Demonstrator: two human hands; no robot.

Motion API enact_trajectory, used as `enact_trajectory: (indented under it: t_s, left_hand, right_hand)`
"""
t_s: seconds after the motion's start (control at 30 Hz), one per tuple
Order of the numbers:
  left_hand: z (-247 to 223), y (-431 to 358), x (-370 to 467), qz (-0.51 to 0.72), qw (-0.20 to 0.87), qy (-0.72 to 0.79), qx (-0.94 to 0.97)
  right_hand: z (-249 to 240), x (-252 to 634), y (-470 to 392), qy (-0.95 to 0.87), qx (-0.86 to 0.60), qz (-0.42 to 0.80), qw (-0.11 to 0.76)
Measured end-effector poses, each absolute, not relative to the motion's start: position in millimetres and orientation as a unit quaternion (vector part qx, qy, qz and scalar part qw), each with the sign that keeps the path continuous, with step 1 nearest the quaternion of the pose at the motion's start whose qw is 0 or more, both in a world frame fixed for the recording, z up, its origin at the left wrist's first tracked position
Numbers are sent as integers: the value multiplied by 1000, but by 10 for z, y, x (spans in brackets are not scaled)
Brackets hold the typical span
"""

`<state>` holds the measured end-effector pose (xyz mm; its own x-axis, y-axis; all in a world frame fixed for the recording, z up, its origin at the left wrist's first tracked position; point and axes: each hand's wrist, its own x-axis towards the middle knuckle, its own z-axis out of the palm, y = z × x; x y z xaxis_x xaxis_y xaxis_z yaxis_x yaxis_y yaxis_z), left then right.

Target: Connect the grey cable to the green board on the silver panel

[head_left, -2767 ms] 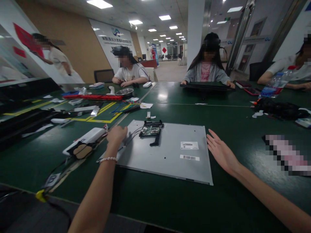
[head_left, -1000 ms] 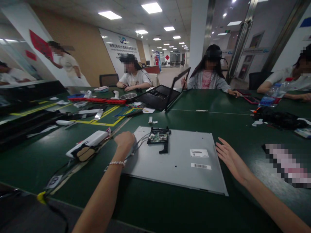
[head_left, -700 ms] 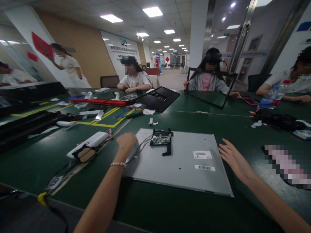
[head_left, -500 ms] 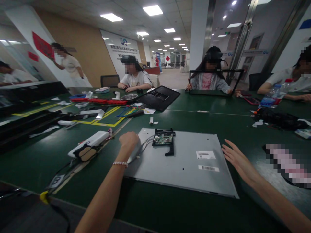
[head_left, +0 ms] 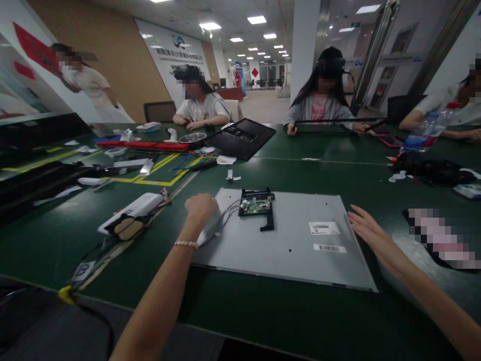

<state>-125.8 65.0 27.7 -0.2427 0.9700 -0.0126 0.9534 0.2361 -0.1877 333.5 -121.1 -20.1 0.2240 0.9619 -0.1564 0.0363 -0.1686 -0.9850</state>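
A flat grey metal panel lies on the green table. On its upper part sits a black bracket with a green circuit board, and grey cables run from it toward the left edge. My left hand rests at the panel's left edge with its fingers curled in; what they grip, if anything, is hidden. At the right edge, my right hand has its fingers stretched out, the fingertips beside or against the rim. Two white labels are on the panel's right part.
Left of the panel lies a white battery-like pack with cables. Farther back are a black cover, red trays and bottles. A person opposite holds a black frame. A dark pad lies at the right.
The view has shifted, moving the table upward in the picture. Across the table, the person's black frame has been lowered and tilted flatter. Both my hands remain at the panel's edges.
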Motion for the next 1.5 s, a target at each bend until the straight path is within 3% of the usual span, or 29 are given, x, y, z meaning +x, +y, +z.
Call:
enact_trajectory:
  t_s: [1.27,1.5]
  left_hand:
    - [281,650,-1118,112,52,-786,-605]
    - [336,586,-982,126,43,-776,-617]
  right_hand:
    - [-268,3557,-1225,-362,-610,442,549]
    - [-184,3657,-1194,-426,-672,384,470]
